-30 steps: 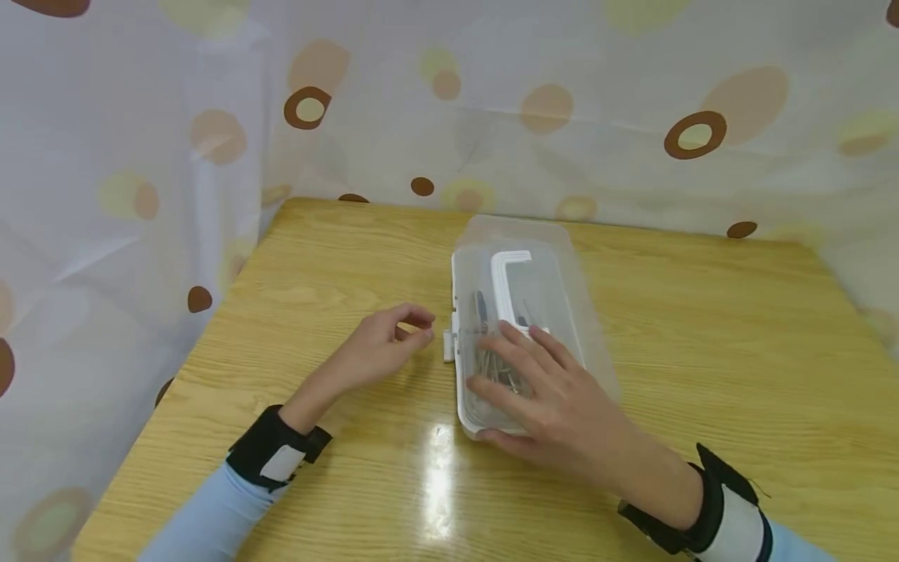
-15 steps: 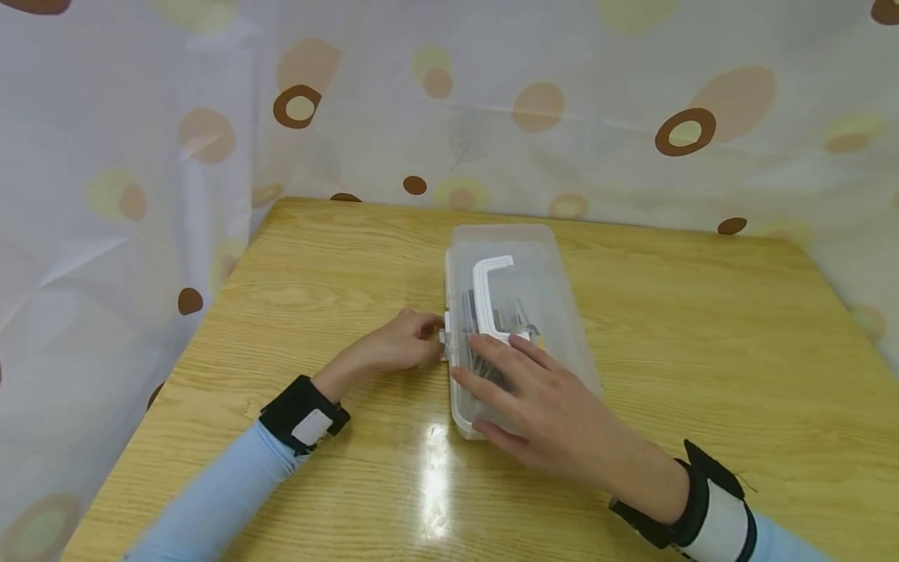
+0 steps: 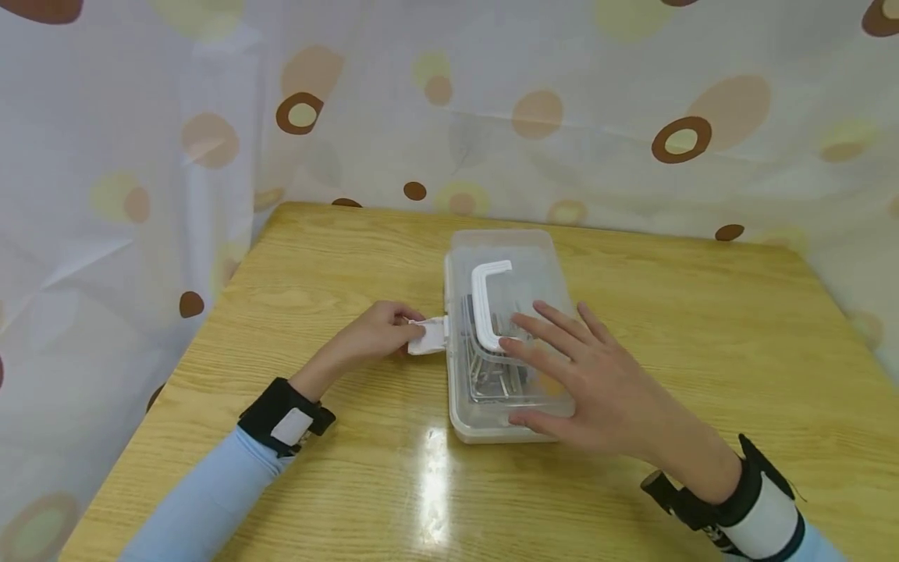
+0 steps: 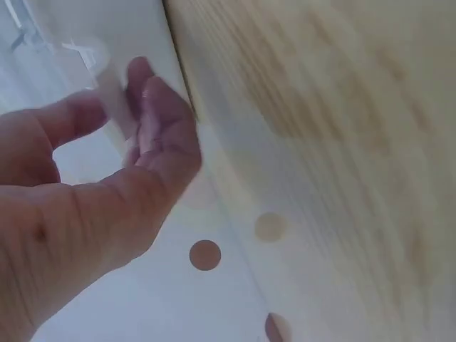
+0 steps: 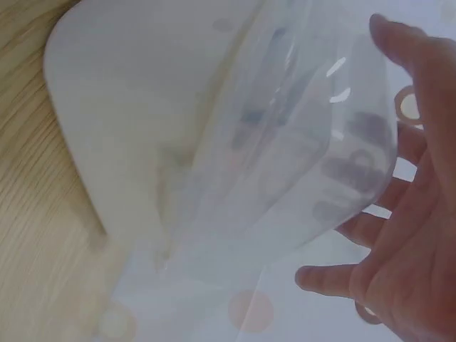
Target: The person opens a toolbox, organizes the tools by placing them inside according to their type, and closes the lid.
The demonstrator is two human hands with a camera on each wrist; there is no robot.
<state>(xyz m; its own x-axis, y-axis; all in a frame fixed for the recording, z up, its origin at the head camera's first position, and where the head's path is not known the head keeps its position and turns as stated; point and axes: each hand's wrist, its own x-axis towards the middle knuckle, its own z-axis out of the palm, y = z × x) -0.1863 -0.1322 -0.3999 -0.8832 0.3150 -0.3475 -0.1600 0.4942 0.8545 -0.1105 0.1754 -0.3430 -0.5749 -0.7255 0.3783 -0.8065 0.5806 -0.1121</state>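
A translucent plastic storage box (image 3: 523,246) with a white handle (image 3: 481,304) on its lid lies lengthwise on the table. Through the lid I see thin metal items (image 3: 495,375), too blurred to name, and an inner tray's outline. At the box's left side, my left hand (image 3: 375,332) pinches the white latch (image 3: 430,336), which sticks out sideways. In the left wrist view, thumb and fingers close around that latch (image 4: 114,100). My right hand (image 3: 597,382), fingers spread, is over the right front of the lid; the right wrist view shows its fingers along the box's clear edge (image 5: 356,164).
A wooden table (image 3: 316,484) carries the box. Behind it and along the left hangs a pale curtain (image 3: 393,70) with brown and yellow spots. Both wrists wear black straps (image 3: 281,417).
My left hand reached the box's side and took hold of the latch, which now points outward. The right hand spread and shifted right over the lid. The box turned slightly and its lid looks flatter.
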